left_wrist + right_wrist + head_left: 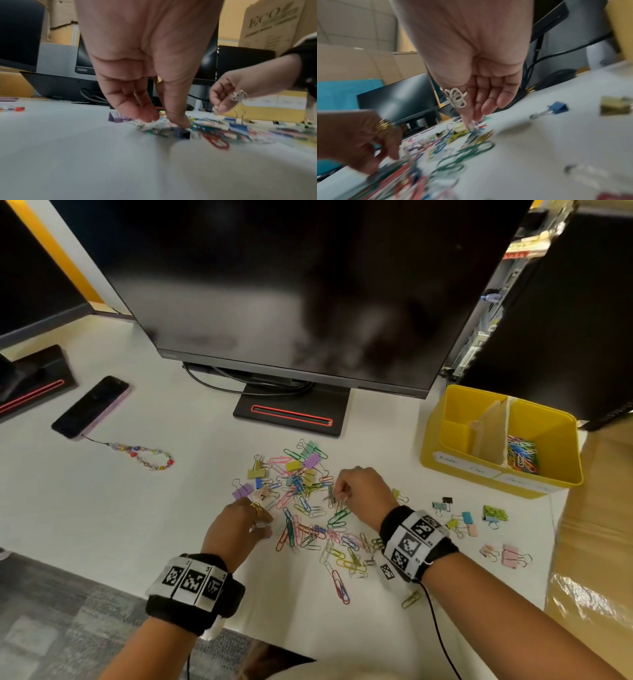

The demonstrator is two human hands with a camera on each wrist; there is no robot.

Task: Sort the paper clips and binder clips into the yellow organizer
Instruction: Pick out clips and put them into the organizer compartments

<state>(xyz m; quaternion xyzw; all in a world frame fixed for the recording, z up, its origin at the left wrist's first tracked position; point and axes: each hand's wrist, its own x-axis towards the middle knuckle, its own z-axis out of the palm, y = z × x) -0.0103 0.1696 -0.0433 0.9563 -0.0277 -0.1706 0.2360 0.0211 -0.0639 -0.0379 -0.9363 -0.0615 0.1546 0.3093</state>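
A heap of coloured paper clips and binder clips (pixel 308 508) lies on the white table. My left hand (pixel 263 525) reaches down at the heap's left edge. Its curled fingers (pixel 145 115) and thumb pinch paper clips there, beside a dark blue binder clip (pixel 181 133). My right hand (pixel 342 498) is over the middle of the heap and pinches a few silvery paper clips (pixel 339 503) between thumb and fingers (pixel 488 109). The yellow organizer (pixel 445 453) stands at the right. Its right compartment holds several paper clips (pixel 522 453).
More binder clips (pixel 462 518) lie scattered right of my right hand, pink ones (pixel 510 556) nearest the cardboard box (pixel 596 542). A monitor (pixel 291 285) on its stand (pixel 291 412) is behind the heap. A phone (pixel 90 407) with a bead strap (pixel 144 455) lies far left.
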